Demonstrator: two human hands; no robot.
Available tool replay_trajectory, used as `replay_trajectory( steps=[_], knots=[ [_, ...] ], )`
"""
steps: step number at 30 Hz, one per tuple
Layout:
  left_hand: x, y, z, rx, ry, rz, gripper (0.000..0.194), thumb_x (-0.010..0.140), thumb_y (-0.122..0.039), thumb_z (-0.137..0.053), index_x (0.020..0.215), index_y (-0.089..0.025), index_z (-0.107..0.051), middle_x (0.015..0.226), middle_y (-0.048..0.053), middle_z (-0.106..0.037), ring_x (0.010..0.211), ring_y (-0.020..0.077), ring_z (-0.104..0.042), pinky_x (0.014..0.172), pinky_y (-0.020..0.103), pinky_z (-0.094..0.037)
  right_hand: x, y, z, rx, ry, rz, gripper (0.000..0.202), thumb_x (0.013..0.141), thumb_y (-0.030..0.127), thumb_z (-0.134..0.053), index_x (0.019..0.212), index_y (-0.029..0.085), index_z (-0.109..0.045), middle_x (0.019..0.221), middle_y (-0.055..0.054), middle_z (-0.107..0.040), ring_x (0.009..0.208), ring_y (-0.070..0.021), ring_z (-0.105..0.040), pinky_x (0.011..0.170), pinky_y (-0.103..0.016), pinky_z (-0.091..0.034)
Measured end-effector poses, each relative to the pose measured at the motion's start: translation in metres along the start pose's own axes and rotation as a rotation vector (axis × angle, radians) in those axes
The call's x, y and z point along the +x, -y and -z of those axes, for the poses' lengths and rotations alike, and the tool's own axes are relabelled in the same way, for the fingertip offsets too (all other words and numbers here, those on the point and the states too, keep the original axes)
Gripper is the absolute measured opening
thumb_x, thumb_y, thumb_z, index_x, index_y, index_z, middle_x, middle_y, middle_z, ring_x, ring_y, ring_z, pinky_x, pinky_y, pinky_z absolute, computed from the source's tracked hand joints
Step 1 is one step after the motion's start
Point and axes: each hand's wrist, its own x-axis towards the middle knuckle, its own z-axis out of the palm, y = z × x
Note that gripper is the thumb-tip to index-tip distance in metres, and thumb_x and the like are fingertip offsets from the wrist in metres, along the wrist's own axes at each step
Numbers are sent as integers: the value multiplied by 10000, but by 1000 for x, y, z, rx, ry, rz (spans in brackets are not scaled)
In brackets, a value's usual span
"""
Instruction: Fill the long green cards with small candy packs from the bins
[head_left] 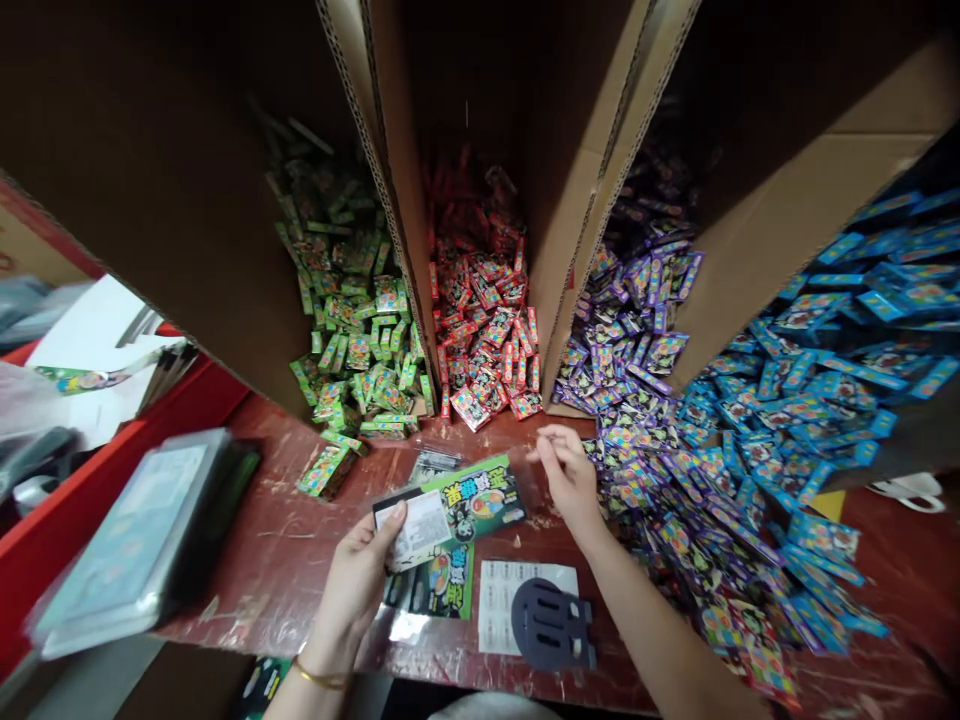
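Observation:
My left hand, with a gold bangle at its wrist, grips a flat green-and-black printed candy packet between thumb and fingers. A white label with small print shows on the packet beside my thumb. Just past the packet's right end is my right hand, its fingers curled together; whether anything thin is pinched in them is hidden. A second green-and-black packet lies on the table partly beneath the held one. To its right, a dark slotted plastic piece rests on a sheet of white stickers.
Cardboard bins hold heaps of small green boxes, red boxes, purple boxes and blue boxes. Purple and blue ones spill onto the red table. Stacked clear bags lie left, beside a red crate.

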Motion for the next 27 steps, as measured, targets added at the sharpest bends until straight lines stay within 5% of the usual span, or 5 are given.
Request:
replay_trajectory(
  steps=[4,9,18,25,27],
  knots=[
    [0,-8,29,14,-51,3,368,515,-234,-851,827,-101,-709,761,88,-746,618,215,-696,535,241,-553,67,-2,-69,-120,112,-17,138,781,248,-612,898,175,-623,929,-103,-619,917,-246,-565,816,-373,-469],
    [-5,-10,53,-21,-105,-1,396,535,-231,-841,887,-108,-708,785,93,-747,752,270,-704,561,262,-572,93,-6,-116,-159,213,-14,464,570,95,-741,1001,159,-582,1061,-140,-599,1058,-301,-514,946,-446,-384],
    [15,-4,41,-80,-117,9,249,640,-44,-703,883,-92,-691,801,116,-745,648,223,-703,577,271,-581,47,-49,-35,55,142,-106,400,720,367,-653,1053,176,-538,890,-60,-658,825,-225,-625,760,-361,-495],
    [10,11,10,-106,-1,22,292,589,-174,-800,846,-81,-698,746,108,-743,706,248,-705,604,272,-579,12,-7,13,379,-238,-143,279,880,407,-461,1059,195,-491,1019,-83,-613,946,-190,-588,840,-341,-466],
    [6,13,2,-117,12,20,337,566,-209,-821,855,-87,-698,747,100,-743,725,253,-705,631,286,-580,1,3,22,381,-210,-139,239,873,394,-488,1015,201,-497,938,-62,-608,864,-183,-589,777,-317,-472]
  ],
)
